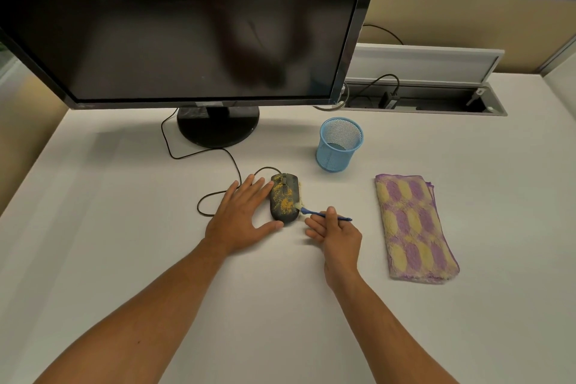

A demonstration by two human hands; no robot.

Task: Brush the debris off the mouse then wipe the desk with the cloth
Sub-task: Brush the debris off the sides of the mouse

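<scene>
The white desk (124, 227) carries everything; the folded purple-and-yellow cloth (414, 227) lies untouched to the right, well apart from the work; the left hand (241, 217) is spread flat, steadying the black wired mouse (284, 198) from its left side; yellow debris (285, 201) covers much of the mouse's top, so brushing looks barely begun; the mouse's long axis runs away from the person; the right hand (335, 232) pinches a small blue brush (324, 214), bristles touching the mouse's right edge, handle crosswise to that axis.
</scene>
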